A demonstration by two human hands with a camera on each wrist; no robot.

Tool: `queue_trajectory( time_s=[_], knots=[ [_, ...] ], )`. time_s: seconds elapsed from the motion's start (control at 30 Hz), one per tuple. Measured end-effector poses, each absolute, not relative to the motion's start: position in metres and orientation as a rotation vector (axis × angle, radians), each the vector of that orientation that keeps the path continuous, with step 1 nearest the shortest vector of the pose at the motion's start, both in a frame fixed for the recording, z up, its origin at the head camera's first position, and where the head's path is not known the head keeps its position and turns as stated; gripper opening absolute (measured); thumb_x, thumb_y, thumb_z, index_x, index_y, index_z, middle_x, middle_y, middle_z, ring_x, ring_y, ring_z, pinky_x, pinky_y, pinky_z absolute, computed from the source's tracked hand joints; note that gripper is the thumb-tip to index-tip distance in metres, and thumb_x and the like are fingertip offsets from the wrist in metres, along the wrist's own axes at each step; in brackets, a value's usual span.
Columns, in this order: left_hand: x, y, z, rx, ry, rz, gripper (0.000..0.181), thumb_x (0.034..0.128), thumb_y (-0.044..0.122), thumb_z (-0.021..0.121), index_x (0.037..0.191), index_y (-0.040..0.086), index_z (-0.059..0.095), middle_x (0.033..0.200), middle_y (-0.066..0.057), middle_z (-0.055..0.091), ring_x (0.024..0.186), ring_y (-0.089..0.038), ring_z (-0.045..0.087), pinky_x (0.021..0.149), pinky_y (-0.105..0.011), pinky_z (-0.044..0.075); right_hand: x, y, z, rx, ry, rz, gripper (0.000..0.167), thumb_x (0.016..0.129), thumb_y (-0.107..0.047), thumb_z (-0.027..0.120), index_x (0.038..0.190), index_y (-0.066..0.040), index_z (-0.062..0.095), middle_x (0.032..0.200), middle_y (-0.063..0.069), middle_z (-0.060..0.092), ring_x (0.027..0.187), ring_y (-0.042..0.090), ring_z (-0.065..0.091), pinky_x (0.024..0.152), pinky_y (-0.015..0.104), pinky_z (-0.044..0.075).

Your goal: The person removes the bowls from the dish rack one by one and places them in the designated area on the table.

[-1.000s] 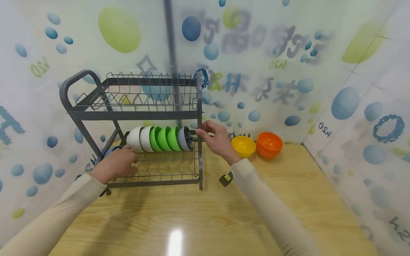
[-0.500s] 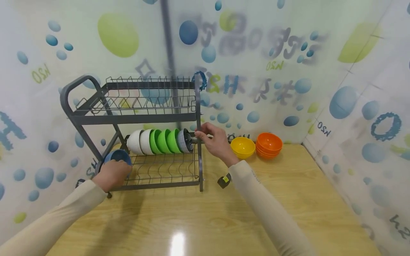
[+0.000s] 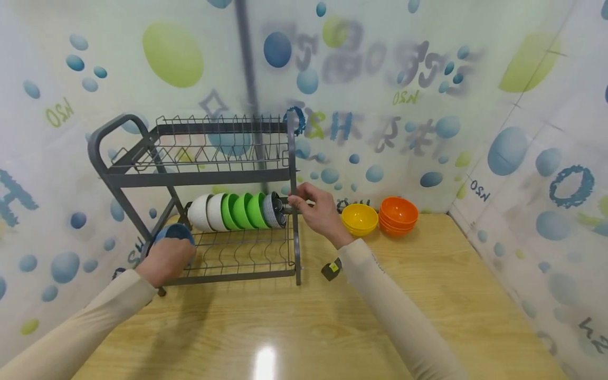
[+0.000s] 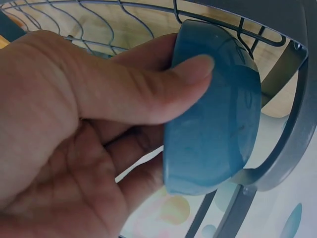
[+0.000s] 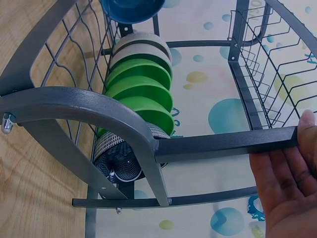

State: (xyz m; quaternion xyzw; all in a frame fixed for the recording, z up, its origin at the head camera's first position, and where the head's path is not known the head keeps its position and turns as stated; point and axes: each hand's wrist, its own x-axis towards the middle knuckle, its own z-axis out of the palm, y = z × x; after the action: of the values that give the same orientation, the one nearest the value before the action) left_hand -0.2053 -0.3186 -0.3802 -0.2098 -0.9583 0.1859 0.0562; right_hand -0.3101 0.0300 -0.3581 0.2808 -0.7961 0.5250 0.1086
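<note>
My left hand [image 3: 169, 259] pinches a blue bowl [image 4: 215, 114] by its rim, thumb on the outer wall and fingers inside. The bowl is tipped on its side at the left end of the lower tier of a grey dish rack [image 3: 204, 177]. My right hand [image 3: 317, 210] grips the rack's right upright, fingers on one side and thumb on the other, as the right wrist view shows. Behind the blue bowl a row stands on edge on the lower tier: white bowls [image 3: 199, 212], green bowls [image 3: 244, 210] and a patterned dark-and-white piece [image 3: 271, 210].
Yellow bowls [image 3: 359, 219] and a stack of orange bowls [image 3: 398, 215] stand on the wooden table [image 3: 404, 295] at the back right. A small black object with a yellow mark [image 3: 331, 269] lies right of the rack. Patterned walls close in behind and at both sides.
My left hand has moved left and slightly down from the white bowls to the blue bowl and taken hold of it. My right hand has stayed on the rack's upright.
</note>
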Motion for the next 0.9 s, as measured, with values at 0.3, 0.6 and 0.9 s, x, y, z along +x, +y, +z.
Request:
queue_trajectory(
  time_s=[0.3, 0.6, 0.9],
  knots=[
    [-0.209, -0.314, -0.376, -0.624, -2.842, 0.612, 0.051, 0.0832, -0.011, 0.071, 0.058, 0.015, 0.034, 0.054, 0.005, 0.028, 0.05, -0.008, 0.027, 0.041, -0.025, 0.037, -0.312, 0.03, -0.359, 0.837, -2.316, 1.556, 0.018, 0.102, -0.031, 0.064, 0.108, -0.015, 0.069, 0.104, 0.002, 0.076, 0.092, 0.015, 0.071, 0.089, 0.035, 0.062],
    [-0.21, -0.309, -0.363, -0.629, -2.888, 0.579, 0.049, 0.0828, -0.015, 0.067, 0.059, 0.014, 0.036, 0.056, 0.004, 0.034, 0.051, -0.009, 0.028, 0.042, -0.024, 0.035, -0.312, 0.029, -0.36, 0.837, -2.319, 1.562, 0.018, 0.102, -0.03, 0.064, 0.108, -0.014, 0.069, 0.107, 0.003, 0.076, 0.095, 0.018, 0.072, 0.091, 0.035, 0.061],
    [-0.214, -0.305, -0.351, -0.64, -2.745, 0.548, 0.048, 0.0861, -0.012, 0.067, 0.059, 0.013, 0.037, 0.053, 0.002, 0.037, 0.047, -0.009, 0.032, 0.041, -0.026, 0.036, -0.31, 0.028, -0.36, 0.806, -2.331, 1.584, 0.017, 0.102, -0.03, 0.064, 0.107, -0.014, 0.069, 0.107, 0.005, 0.076, 0.097, 0.028, 0.072, 0.088, 0.037, 0.062]
  ],
)
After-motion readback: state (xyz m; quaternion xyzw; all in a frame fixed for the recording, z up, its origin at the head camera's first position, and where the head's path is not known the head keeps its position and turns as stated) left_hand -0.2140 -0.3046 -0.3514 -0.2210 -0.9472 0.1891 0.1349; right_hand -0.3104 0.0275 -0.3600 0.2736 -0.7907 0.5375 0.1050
